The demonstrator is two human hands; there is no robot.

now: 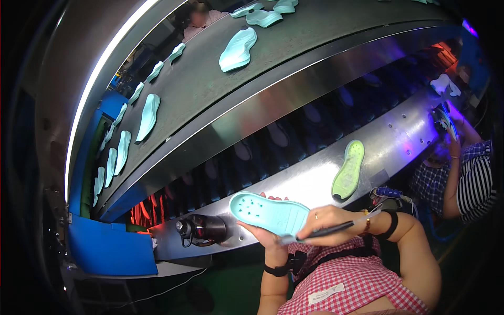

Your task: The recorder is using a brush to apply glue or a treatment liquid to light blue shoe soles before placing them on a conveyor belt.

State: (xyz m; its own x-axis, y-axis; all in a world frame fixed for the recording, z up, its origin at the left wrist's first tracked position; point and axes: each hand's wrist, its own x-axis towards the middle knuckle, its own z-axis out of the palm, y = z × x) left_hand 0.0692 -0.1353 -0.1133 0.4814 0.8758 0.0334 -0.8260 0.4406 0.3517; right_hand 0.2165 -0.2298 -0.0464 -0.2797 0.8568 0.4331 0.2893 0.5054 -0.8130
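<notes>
My left hand [264, 234] holds a light turquoise shoe sole [270, 214] from underneath, its fingertips curling over the far edge. The inside of the sole faces up, with a group of small dark holes at its left end. In my right hand [329, 223] is a brush [331, 230] with a dark handle, its pale tip blurred at the sole's near edge. Beyond my right hand, a yellow-green sole [348, 170] with a black tip lies on the metal ledge [294, 184].
A dark bottle [206, 229] stands on the ledge at left. Above, a dark conveyor belt [194, 86] carries several turquoise soles [238, 50]. More soles lie on a lower, dim purple-lit conveyor [278, 135]. A co-worker [451, 173] handles something at right; another person [202, 21] is across the belt.
</notes>
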